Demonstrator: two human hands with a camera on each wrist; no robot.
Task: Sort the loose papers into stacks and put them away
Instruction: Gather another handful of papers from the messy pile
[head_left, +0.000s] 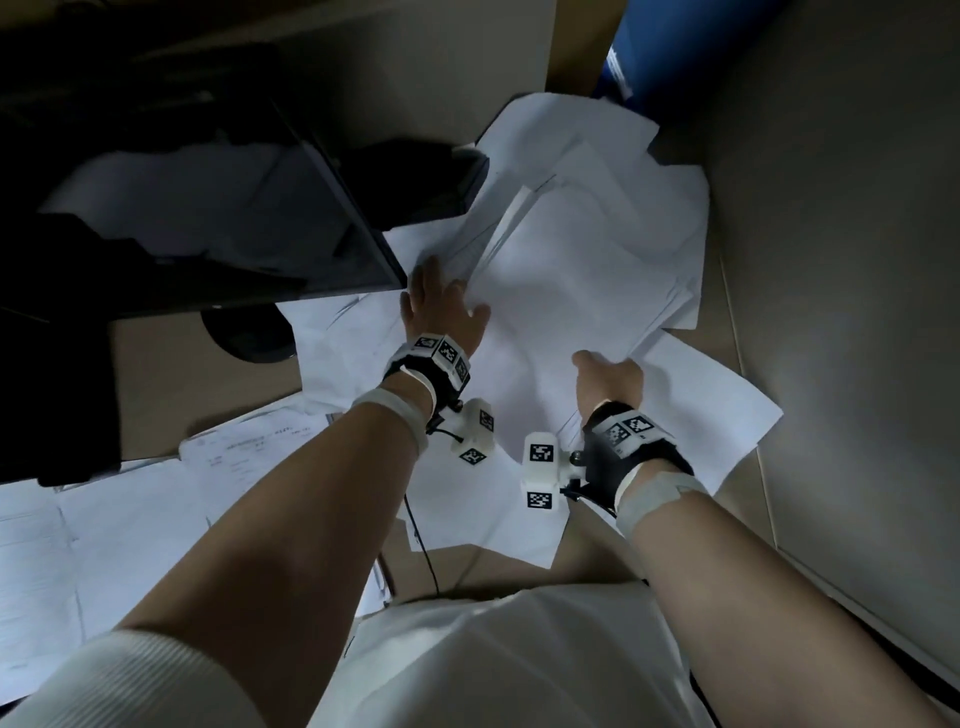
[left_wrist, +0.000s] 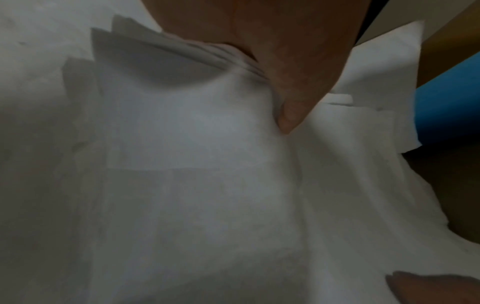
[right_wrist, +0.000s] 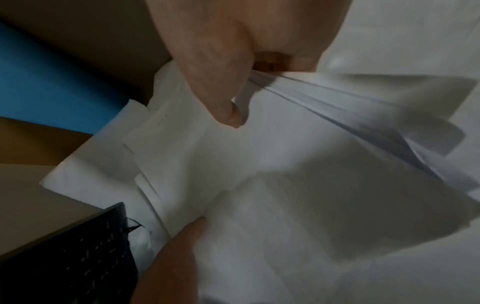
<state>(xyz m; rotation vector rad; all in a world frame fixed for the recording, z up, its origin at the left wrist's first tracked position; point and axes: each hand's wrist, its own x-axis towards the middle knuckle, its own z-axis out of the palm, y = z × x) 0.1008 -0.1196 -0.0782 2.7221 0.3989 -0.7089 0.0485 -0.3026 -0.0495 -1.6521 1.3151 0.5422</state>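
Note:
A thick, uneven stack of white papers (head_left: 571, 270) lies in the middle of the desk, and both hands hold it. My left hand (head_left: 441, 306) grips its left edge: the thumb (left_wrist: 291, 115) presses on the top sheet, and the fanned sheet edges (left_wrist: 207, 51) run in under it. My right hand (head_left: 608, 374) pinches the near right edge, with its thumb (right_wrist: 228, 115) on top and the layered edges (right_wrist: 298, 84) between thumb and fingers. The fingers under the stack are hidden. More loose sheets (head_left: 717, 415) lie beneath and around the stack.
A dark monitor (head_left: 234, 208) on a round base (head_left: 249, 332) stands at the left, close to my left hand. A black keyboard (right_wrist: 78, 257) lies beside it. Printed sheets (head_left: 104, 519) cover the near left desk. A blue object (head_left: 675, 52) stands behind; a grey partition (head_left: 857, 260) bounds the right.

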